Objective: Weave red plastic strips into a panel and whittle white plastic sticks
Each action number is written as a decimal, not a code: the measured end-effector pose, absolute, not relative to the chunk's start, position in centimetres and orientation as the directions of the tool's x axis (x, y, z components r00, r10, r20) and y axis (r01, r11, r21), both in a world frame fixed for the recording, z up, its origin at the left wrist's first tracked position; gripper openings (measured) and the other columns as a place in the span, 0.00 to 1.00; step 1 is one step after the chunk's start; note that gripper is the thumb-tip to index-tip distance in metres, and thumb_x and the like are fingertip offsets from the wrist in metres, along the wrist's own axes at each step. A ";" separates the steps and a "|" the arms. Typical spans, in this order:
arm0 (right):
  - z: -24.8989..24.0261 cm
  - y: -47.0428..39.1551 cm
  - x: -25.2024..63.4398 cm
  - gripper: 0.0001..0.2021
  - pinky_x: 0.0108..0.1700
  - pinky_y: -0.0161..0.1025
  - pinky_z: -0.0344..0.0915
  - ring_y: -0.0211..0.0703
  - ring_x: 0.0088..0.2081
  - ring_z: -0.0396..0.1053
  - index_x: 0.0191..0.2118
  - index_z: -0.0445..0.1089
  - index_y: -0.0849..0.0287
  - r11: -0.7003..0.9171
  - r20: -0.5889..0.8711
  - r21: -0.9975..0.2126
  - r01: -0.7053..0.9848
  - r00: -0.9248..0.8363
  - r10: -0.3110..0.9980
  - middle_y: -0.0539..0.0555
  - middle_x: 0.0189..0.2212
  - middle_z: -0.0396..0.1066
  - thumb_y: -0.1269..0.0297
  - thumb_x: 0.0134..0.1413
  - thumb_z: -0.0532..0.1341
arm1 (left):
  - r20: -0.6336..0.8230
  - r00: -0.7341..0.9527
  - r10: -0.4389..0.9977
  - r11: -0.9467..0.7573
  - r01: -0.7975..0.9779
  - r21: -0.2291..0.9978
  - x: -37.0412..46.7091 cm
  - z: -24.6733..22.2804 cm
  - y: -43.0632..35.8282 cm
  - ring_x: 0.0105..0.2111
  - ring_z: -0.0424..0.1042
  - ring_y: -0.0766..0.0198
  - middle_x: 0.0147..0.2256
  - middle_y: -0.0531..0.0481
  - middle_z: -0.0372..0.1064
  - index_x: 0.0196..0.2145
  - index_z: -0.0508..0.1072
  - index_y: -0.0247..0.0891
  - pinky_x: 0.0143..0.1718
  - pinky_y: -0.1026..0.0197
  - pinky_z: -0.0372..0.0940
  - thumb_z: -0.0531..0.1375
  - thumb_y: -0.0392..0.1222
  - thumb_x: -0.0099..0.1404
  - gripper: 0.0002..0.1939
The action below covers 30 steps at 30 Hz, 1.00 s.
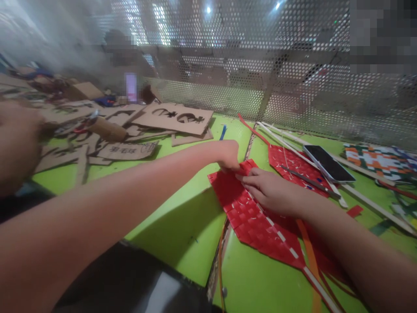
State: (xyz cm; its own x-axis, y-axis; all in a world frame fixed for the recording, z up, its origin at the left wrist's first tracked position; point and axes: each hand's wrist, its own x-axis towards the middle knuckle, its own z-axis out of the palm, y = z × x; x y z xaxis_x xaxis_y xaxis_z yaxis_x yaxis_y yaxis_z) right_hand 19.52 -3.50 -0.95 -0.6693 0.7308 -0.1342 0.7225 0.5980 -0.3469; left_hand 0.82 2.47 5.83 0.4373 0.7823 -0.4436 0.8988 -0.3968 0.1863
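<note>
A red woven fan (243, 217), plaited from flat strips, lies slanted on the green table, with a pale stick threaded through its middle. The stick (321, 289) sticks out past its lower right end. My left hand (230, 154) is bent down at the wrist over the fan's upper edge, its fingers closed there and partly hidden. My right hand (269, 189) comes in from the right, its bent fingers pinching the weave beside the stick, close to the left fingers. An orange strip (308, 248) runs out beneath my right forearm.
Behind lie another red woven piece (301, 171), a phone (329, 163), pale sticks (374, 206) and a multicoloured woven piece (378, 161). Cut cardboard (176, 117) is heaped at left. A perforated metal screen (211, 65) closes the back. Another person's blurred hand (19, 143) shows at far left.
</note>
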 end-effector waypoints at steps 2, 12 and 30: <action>-1.2 -3.4 19.6 0.17 0.52 0.49 0.67 0.53 0.48 0.71 0.53 0.78 0.58 0.606 -0.123 -0.345 0.717 -0.674 0.728 0.63 0.50 0.72 0.66 0.74 0.51 | -0.447 0.438 0.780 -0.388 0.899 0.204 0.3 6.0 2.4 0.21 0.56 0.65 0.23 0.47 0.67 0.25 0.80 0.34 0.27 0.57 0.52 0.64 0.40 0.55 0.07; -1.8 -3.1 20.3 0.22 0.54 0.50 0.69 0.54 0.50 0.74 0.63 0.76 0.57 0.622 -0.070 -0.351 0.700 -0.682 0.728 0.64 0.53 0.75 0.65 0.74 0.51 | -0.427 0.408 0.807 -0.335 0.912 0.238 -0.4 5.4 1.6 0.26 0.66 0.62 0.34 0.41 0.79 0.40 0.86 0.33 0.29 0.60 0.60 0.63 0.37 0.57 0.15; -0.3 -3.9 19.7 0.15 0.46 0.49 0.67 0.48 0.39 0.72 0.40 0.78 0.59 0.640 -0.089 -0.312 0.703 -0.692 0.716 0.60 0.41 0.72 0.66 0.73 0.53 | -0.418 0.345 0.840 -0.343 0.936 0.084 1.5 6.1 1.1 0.40 0.77 0.53 0.32 0.42 0.82 0.39 0.88 0.36 0.43 0.60 0.68 0.66 0.33 0.55 0.14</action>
State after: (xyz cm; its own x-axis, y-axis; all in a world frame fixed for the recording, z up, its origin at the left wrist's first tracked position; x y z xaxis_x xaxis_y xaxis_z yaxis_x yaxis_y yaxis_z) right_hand 19.71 -3.87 -0.28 -0.6920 0.7163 -0.0893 0.7025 0.6398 -0.3116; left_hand 1.48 1.09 6.09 0.3452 0.8401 -0.4183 0.9357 -0.3426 0.0841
